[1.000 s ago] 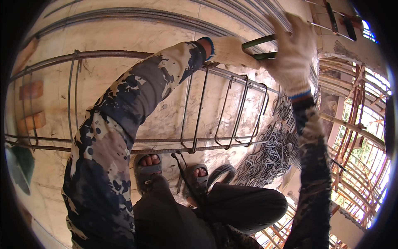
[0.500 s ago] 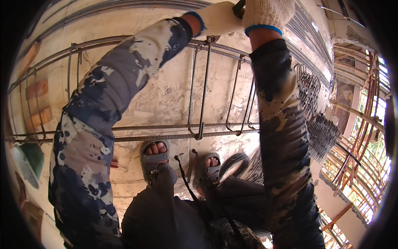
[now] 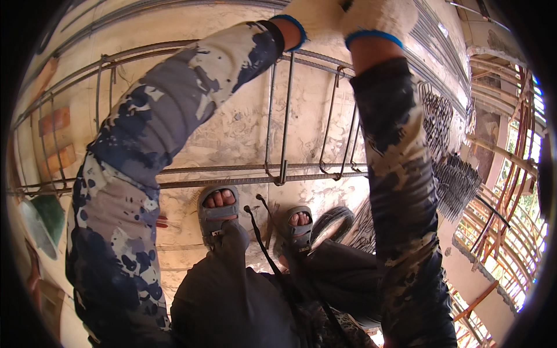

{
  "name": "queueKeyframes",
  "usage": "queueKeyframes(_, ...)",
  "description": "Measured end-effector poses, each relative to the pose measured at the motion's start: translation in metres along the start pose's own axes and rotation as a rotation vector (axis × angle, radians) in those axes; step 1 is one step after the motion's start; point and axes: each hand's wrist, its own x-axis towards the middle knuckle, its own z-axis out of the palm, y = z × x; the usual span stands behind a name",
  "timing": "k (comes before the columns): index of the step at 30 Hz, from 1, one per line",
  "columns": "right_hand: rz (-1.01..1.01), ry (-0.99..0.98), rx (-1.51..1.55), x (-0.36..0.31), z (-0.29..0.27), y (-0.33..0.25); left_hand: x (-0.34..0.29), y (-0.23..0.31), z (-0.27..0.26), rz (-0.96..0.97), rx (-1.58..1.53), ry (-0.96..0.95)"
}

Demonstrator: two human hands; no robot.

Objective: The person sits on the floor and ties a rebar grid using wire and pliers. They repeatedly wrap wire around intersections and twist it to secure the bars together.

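Rebar cage [image 3: 287, 116] is looking heavy and stiff, its long bars [image 3: 243, 180] probably offering the best hold, while left hand [image 3: 316, 22] and right hand [image 3: 380, 17] are leaving their grip impossible to tell.

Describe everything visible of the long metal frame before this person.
The frame is of long, ribbed, dark rods, seemingly steel, with thinner bent loops between. It runs left to right over the pale floor, beyond the sandals, partly hidden by the arms. Whether the left hand or right hand touches it is unclear.
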Motion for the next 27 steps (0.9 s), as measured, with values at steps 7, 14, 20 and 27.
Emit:
queueKeyframes(7,0.334,-1.005,0.228,0.075,-0.016,0.012,-0.004,0.003,-0.043,-0.206,-0.725,-0.362)
queueKeyframes(14,0.169,-0.631,-0.183,0.029,-0.002,-0.022,-0.007,0.014,-0.012,-0.445,-0.992,-0.130)
queueKeyframes(20,-0.567,-0.043,-0.540,-0.026,0.010,0.027,-0.022,-0.051,0.058,0.149,-0.485,0.498)
queueKeyframes(27,0.033,-1.069,-0.053,0.074,-0.014,0.007,-0.015,0.008,-0.055,-0.239,-0.502,-0.302)
